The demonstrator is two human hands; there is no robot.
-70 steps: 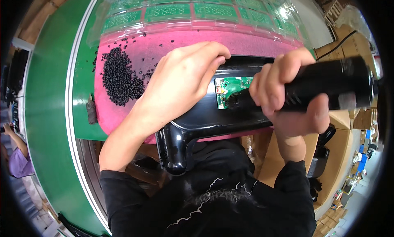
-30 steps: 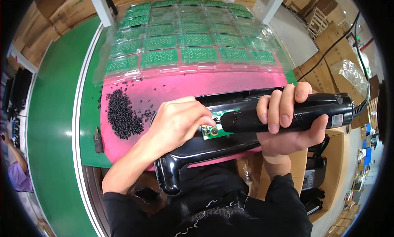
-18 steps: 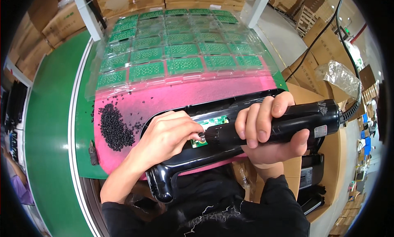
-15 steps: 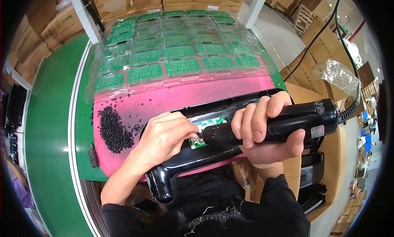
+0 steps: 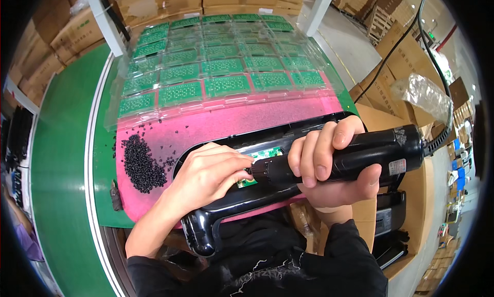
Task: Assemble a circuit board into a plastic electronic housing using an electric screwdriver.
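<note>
My right hand (image 5: 329, 163) is wrapped round a black electric screwdriver (image 5: 381, 152), its nose pointing left over a glossy black plastic housing (image 5: 247, 196). My left hand (image 5: 212, 174) is closed, thumb and forefinger pinched together right at the tool's tip; whatever small thing lies between them is hidden. Under the tip, a green circuit board (image 5: 267, 153) sits inside the housing, partly covered by my fingers and the tool. Left of my left hand, a heap of small black screws (image 5: 141, 166) lies on the pink mat (image 5: 247, 114).
Clear plastic trays (image 5: 206, 94) with rows of green boards (image 5: 226, 84) fill the far side of the table. A cable (image 5: 442, 91) rises from the screwdriver's rear. An open cardboard box (image 5: 419, 214) stands at the right. A small dark object (image 5: 117, 195) lies by the mat's left edge.
My left fingertips have shifted slightly right and closer against the screwdriver's nose, covering more of the board. My right hand keeps its grip on the tool, nearly still.
</note>
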